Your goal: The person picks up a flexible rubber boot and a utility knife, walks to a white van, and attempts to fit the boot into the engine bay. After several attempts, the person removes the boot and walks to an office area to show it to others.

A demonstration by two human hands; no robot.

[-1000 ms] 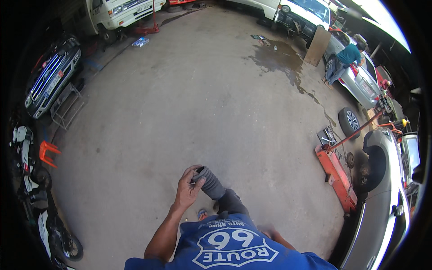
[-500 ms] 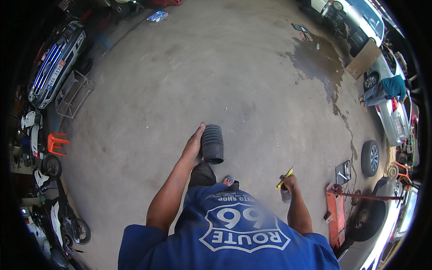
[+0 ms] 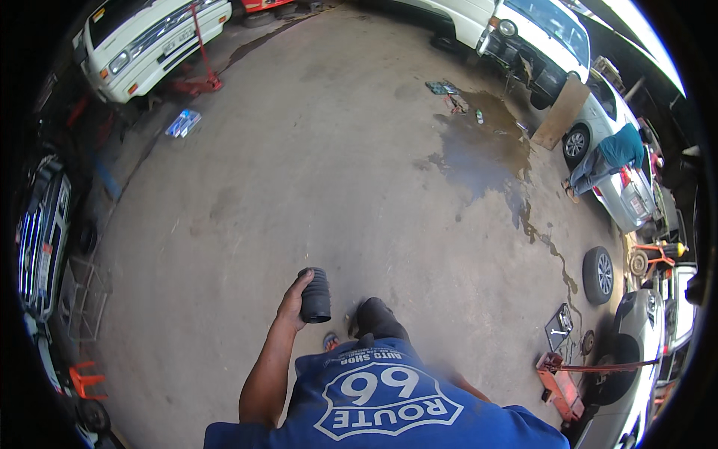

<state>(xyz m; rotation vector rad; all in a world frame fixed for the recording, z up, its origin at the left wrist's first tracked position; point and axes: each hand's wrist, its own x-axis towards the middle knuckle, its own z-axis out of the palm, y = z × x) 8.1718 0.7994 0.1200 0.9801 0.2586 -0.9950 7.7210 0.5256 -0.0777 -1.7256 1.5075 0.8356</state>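
A black ribbed rubber boot [image 3: 315,298], cylinder-shaped with a wider smooth end, is gripped in my left hand [image 3: 292,301]. The thumb lies along its upper left side, and the dark opening faces down toward me. My left arm reaches forward over the concrete floor. Of my right arm, only a strip of forearm [image 3: 471,387] shows beside the blue shirt; the hand is hidden behind my body, so whatever it holds is out of sight.
To the right lie a loose wheel [image 3: 598,275], an open tool case [image 3: 559,327] and a red floor jack [image 3: 561,382]. A wet patch [image 3: 486,142] spreads ahead right. Near the silver car [image 3: 624,194] a person [image 3: 617,153] bends over. A white van [image 3: 157,45] stands far left.
I have stepped forward, and the view has turned right. My left hand with the rubber boot sits lower and further left. My right hand, with a yellow tool and a ribbed piece, has dropped from sight.
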